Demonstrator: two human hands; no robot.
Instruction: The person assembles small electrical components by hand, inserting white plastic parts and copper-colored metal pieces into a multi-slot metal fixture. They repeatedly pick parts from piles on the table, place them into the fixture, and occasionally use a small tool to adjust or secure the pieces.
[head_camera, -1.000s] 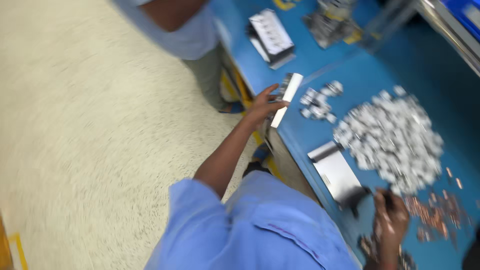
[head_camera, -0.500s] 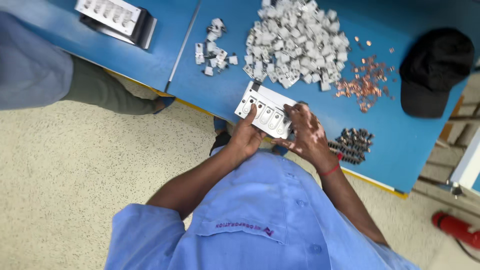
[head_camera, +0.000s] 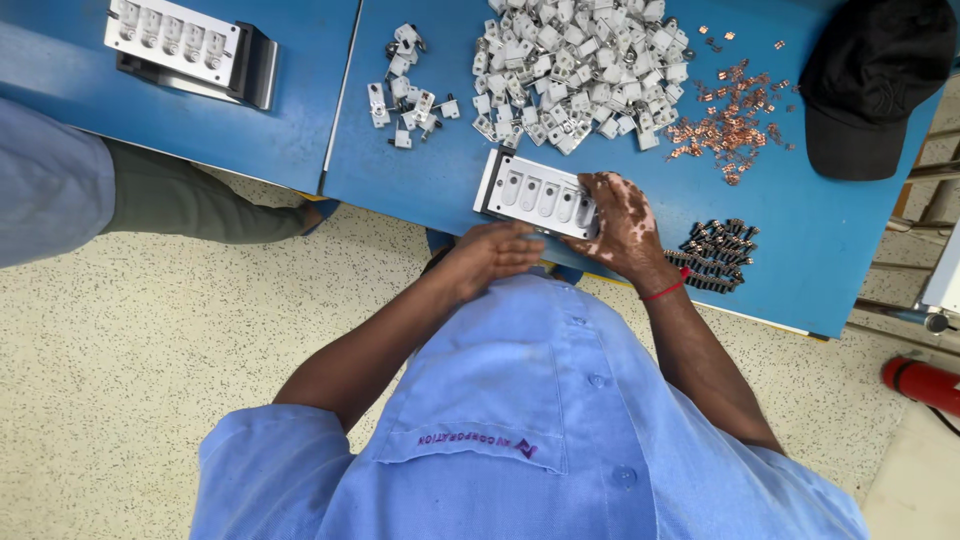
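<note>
Half a second ago both hands were closed around the metal fixture plate (head_camera: 537, 193) and it was tilted up off the blue surface; now it lies flat on the tabletop (head_camera: 420, 180) at the near edge, directly in front of the person. The left hand (head_camera: 492, 256) has slid back from it — fingers curled loosely together, holding nothing, hovering just at the plate's near edge. The right hand (head_camera: 620, 222) rests on the plate's right end, fingers bent down over it; whether they pinch anything small I cannot tell. By my reading the plate has gone from being carried to being set in place — it is parked, steadied by one hand only.

The plate itself is a pale, rectangular block with a row of shallow oblong pockets across its top; the pockets that show look empty, while the rightmost ones are hidden under the right hand. It sits slightly skewed to the table edge.

Beyond it lies a large heap of white parts (head_camera: 580, 65), with a smaller scatter (head_camera: 410, 105) to its left. Copper pieces (head_camera: 725, 130) lie to the right, dark small parts (head_camera: 715, 255) just beside the right wrist, a black cap (head_camera: 870, 85) at the far right. A second fixture (head_camera: 185, 50) sits by another person's sleeve (head_camera: 45, 185).
</note>
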